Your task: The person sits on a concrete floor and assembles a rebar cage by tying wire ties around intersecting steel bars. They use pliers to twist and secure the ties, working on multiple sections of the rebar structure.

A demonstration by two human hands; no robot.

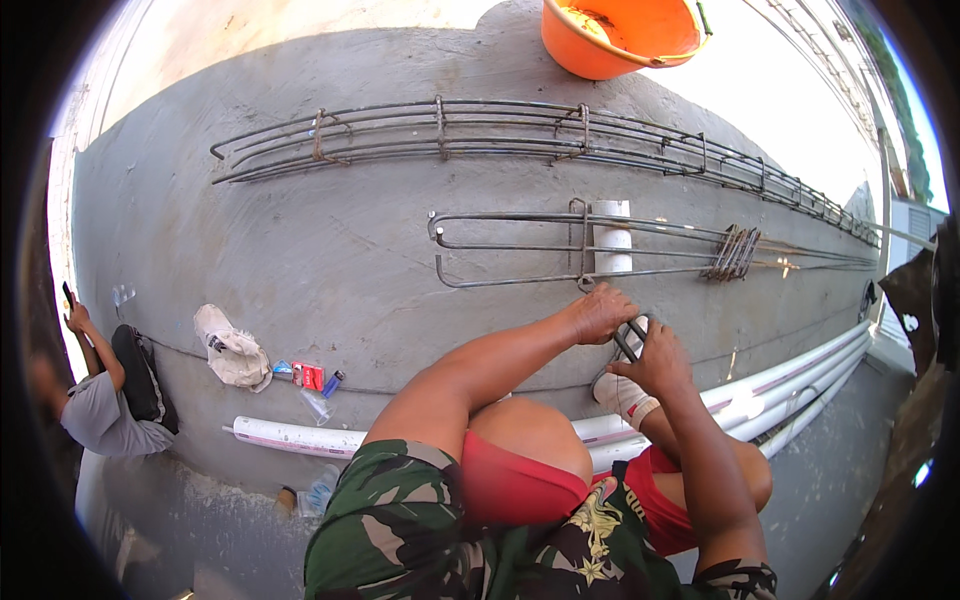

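My right hand (655, 362) is closed around the dark handles of a pair of pincers (630, 342). My left hand (603, 314) is closed just beside it, by a small ring-like dark metal shape (586, 285) at the near bottom of a square stirrup (577, 240). Its fingers hide what they grip. The stirrup stands around several long steel bars (500, 246) with hooked left ends. These bars rest across a short white pipe piece (612, 238). Farther right, a bunch of stirrups (735, 252) sits packed together on the same bars.
Beyond lies a long rebar cage (440, 128); an orange bucket (610, 40) stands behind it. White pipes (300, 437) run beside my legs. A pale cap (232, 348), a red packet (308, 376) and a blue lighter (334, 382) lie left. Another person (110, 400) sits at far left.
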